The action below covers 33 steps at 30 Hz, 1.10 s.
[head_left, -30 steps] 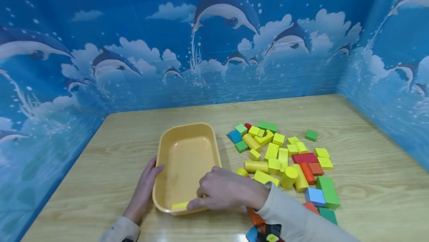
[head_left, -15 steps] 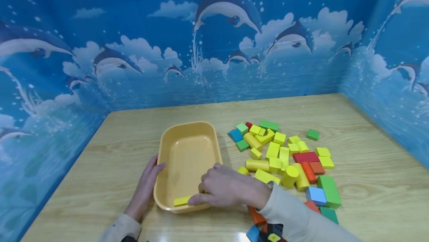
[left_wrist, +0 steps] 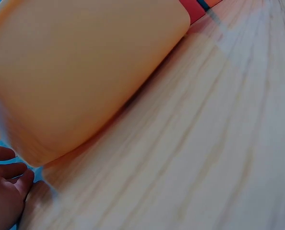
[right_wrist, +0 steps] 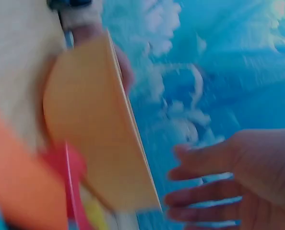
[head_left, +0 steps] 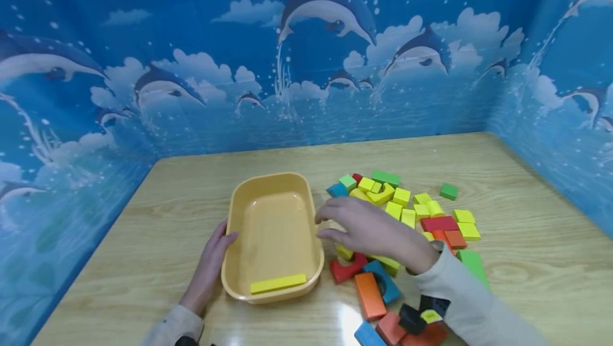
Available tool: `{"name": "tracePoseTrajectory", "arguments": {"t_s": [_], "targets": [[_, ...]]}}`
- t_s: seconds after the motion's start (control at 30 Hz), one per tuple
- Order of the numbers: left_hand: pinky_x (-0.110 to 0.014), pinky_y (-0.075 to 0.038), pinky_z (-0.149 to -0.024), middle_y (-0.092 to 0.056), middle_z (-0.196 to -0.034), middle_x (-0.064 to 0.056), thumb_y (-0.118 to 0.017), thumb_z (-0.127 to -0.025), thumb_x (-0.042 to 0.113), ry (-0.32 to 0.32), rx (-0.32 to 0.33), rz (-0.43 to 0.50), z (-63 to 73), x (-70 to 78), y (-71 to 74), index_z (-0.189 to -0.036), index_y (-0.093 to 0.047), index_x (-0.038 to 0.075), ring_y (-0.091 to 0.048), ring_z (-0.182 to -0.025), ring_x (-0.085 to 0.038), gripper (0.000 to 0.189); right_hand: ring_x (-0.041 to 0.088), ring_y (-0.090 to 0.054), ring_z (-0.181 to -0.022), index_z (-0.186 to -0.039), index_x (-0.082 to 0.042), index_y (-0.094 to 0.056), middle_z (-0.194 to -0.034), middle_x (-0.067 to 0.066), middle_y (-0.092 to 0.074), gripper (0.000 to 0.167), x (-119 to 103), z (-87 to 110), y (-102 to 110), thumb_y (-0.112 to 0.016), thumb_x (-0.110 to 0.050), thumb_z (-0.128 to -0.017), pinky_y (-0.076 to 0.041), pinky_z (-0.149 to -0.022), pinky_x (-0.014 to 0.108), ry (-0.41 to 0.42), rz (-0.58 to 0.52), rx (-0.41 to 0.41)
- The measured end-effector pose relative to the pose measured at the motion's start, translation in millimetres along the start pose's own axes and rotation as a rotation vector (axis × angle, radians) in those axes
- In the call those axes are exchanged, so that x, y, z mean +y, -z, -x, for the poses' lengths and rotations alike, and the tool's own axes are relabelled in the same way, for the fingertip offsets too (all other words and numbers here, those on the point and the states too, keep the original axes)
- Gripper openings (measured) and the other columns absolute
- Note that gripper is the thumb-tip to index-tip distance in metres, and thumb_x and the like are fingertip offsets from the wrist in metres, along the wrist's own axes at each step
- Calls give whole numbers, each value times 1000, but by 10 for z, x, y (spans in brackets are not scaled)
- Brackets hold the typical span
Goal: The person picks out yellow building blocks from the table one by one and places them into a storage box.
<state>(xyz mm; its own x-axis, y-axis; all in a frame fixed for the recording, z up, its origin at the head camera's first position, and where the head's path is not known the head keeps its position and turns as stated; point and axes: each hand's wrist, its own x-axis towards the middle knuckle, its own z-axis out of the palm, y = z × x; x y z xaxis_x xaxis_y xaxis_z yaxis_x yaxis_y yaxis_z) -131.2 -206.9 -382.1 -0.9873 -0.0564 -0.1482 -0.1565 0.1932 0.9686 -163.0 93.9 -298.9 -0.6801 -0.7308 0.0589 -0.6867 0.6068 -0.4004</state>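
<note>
A yellow-orange plastic bin [head_left: 268, 229] stands on the table, with a long yellow block [head_left: 278, 283] lying along its near end. My left hand [head_left: 210, 266] grips the bin's left rim, thumb over the edge and fingers outside. In the left wrist view that hand [left_wrist: 8, 189] shows beside the bin's wall [left_wrist: 94, 72]. Just past the bin's right rim is my right hand [head_left: 369, 226], above the pile of blocks and holding nothing. Its fingers [right_wrist: 205, 194] are spread and loosely bent in the right wrist view. Some blocks are hidden under that hand and forearm.
Several yellow blocks [head_left: 401, 197] and a few green ones lie right of the bin. Nearer the front are a red arch block [head_left: 348, 270], a blue arch block [head_left: 383, 282] and an orange block [head_left: 370, 296]. A dolphin-print curtain [head_left: 306, 80] surrounds the table.
My right hand has let go of the long yellow block at the bin's near end and moved up and right, out over the pile. My left hand has stayed on the rim.
</note>
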Motion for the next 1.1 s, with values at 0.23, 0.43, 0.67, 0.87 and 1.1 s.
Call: {"name": "tracePoseTrajectory", "arguments": {"t_s": [0.23,0.43,0.67,0.87,1.1], "targets": [[-14,-42,-89,-37,-149,-20,-38,-101,25,0,1,2,3,4,-5,-152,-24,5,-45,-126,-31,56,20,-62,-96,-115,-10,-67,-112,3,-66,34,491,500,195,-74,-24,-85,-54,-83,41,-297,23,-148],[-12,-41,-89,-34,-151,-21,-37,-102,25,3,-6,9,6,-1,10,-153,-21,4,-43,-128,-31,57,17,-61,-89,-113,-11,-67,-103,-2,-66,40,700,855,214,-77,-32,-80,-54,-71,35,-340,15,-195],[-18,-43,-93,-35,-150,-20,-38,-102,27,20,-7,9,-13,-2,2,-153,-22,6,-45,-128,-31,58,11,-55,-77,-108,-11,-67,-98,-2,-65,37,693,939,225,-82,-24,-76,-50,-63,29,-382,28,-214],[-39,-37,-107,-35,-150,-21,-39,-101,26,24,1,6,-15,1,6,-152,-22,4,-44,-129,-33,58,8,-55,-72,-98,-12,-72,-94,-2,-68,24,503,838,275,-81,-15,-77,-49,-58,24,-282,105,-66],[-29,-40,-101,-37,-149,-21,-40,-101,24,14,16,13,-2,9,-1,-152,-25,4,-45,-128,-32,56,7,-57,-72,-107,-10,-71,-102,4,-66,27,65,491,339,-77,-8,-81,-50,-58,18,-36,81,179]]}}
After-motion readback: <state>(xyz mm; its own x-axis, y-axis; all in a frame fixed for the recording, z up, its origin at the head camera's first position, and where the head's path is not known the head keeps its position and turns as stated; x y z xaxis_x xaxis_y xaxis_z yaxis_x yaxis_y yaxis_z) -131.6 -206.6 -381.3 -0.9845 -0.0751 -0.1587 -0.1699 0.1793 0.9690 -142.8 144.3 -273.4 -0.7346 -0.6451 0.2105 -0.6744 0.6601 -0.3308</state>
